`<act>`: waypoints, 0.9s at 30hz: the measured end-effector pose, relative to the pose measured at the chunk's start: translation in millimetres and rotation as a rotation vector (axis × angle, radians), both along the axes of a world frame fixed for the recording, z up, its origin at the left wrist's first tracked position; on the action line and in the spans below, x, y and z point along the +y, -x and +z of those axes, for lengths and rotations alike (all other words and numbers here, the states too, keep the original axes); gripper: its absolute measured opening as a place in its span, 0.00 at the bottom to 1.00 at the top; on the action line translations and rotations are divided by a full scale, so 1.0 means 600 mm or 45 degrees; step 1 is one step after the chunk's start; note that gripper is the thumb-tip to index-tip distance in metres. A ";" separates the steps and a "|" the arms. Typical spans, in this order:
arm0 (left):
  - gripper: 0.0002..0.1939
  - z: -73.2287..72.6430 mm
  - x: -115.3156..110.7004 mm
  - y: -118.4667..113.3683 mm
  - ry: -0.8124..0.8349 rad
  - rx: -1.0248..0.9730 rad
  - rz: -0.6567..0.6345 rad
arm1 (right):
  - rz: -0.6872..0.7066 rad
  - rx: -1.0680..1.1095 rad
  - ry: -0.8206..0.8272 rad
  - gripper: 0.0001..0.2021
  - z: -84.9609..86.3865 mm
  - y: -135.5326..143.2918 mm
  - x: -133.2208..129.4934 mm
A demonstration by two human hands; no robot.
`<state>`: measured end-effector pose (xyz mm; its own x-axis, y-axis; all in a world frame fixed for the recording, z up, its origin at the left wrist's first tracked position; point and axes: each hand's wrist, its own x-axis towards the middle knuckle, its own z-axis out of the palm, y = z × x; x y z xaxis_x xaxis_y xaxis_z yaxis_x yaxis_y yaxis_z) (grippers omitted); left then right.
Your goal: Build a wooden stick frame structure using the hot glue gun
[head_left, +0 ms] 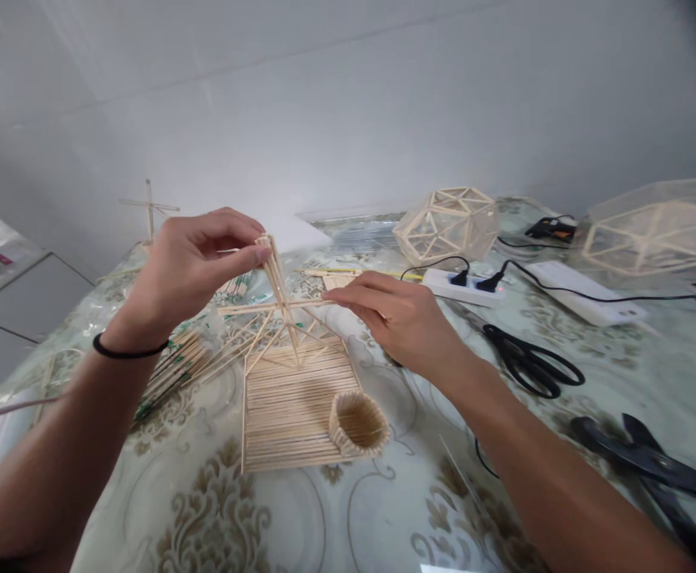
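Observation:
My left hand point(213, 251), a black band at its wrist, pinches the top of an upright post of thin wooden sticks point(277, 277). A horizontal wooden stick point(243, 308) crosses this post lower down. My right hand point(404, 318) has its thumb and fingers closed on the right end of that cross stick. Slanting sticks spread out below the crossing, above the back of a flat platform of sticks laid side by side point(291, 406). At the platform's front right corner sits a small round stick cup point(359, 426). Whether the post touches the platform I cannot tell.
Loose sticks point(174, 366) lie at left, near a small stick cross point(149, 208). Behind stand stick polyhedron frames point(449, 227). A power strip point(464, 288) with cables, black scissors point(530, 362) and black-handled cutters point(651, 461) are at right. A patterned cloth point(216, 517) covers the table.

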<state>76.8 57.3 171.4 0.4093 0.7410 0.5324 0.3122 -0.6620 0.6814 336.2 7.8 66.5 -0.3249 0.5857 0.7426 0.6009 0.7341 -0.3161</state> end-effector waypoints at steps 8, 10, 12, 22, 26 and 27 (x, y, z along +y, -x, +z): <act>0.04 -0.001 0.005 0.003 -0.106 0.047 0.003 | -0.043 0.115 0.234 0.12 0.024 0.006 -0.014; 0.04 -0.003 0.006 0.003 -0.116 0.030 -0.005 | -0.091 0.093 0.262 0.12 0.024 0.007 -0.014; 0.03 -0.008 0.008 0.003 -0.120 0.002 -0.010 | -0.132 0.055 0.298 0.11 0.022 0.007 -0.014; 0.03 -0.020 0.013 0.002 -0.200 -0.037 -0.136 | -0.263 -0.101 0.273 0.09 0.044 -0.001 -0.013; 0.04 -0.022 0.013 0.002 -0.207 -0.015 -0.136 | -0.311 -0.128 0.198 0.08 0.060 0.013 -0.010; 0.04 -0.022 0.013 0.001 -0.224 -0.019 -0.142 | -0.294 -0.151 0.222 0.08 0.064 0.020 -0.009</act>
